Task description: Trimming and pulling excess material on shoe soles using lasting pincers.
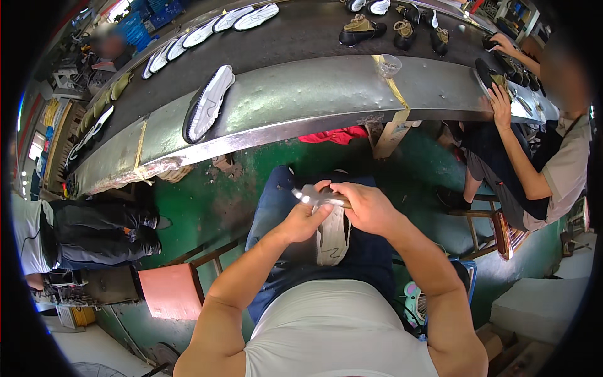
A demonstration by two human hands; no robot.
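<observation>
A workshop with a green floor (188, 207) surrounds a long, curving table (301, 88), its near strip bare metal and its far strip dark. On the metal lies a white-soled black shoe (210, 103), well apart from the hands; to the right, a co-worker's hand (500, 107) touches a dark shoe at the table's edge.

The white-bottomed shoe (331, 242) being handled is on the person's lap, bottom facing up. It lies below the fingers, on the waist side, its long axis running from between the hands down toward the white shirt (333, 317). A metal hand tool (314, 196) crosses its upper end, roughly square to that axis. The left hand (303, 221) and right hand (375, 210) are about equally near that end. The left thumb and fingers pinch around the tool's head; the right fingers are curled on its handle.

The tool's head is blurred, so its jaws cannot be read. The hands cover the shoe's upper end, leaving toe or heel uncertain, and whether the left fingertips also press the shoe is hard to tell.
</observation>
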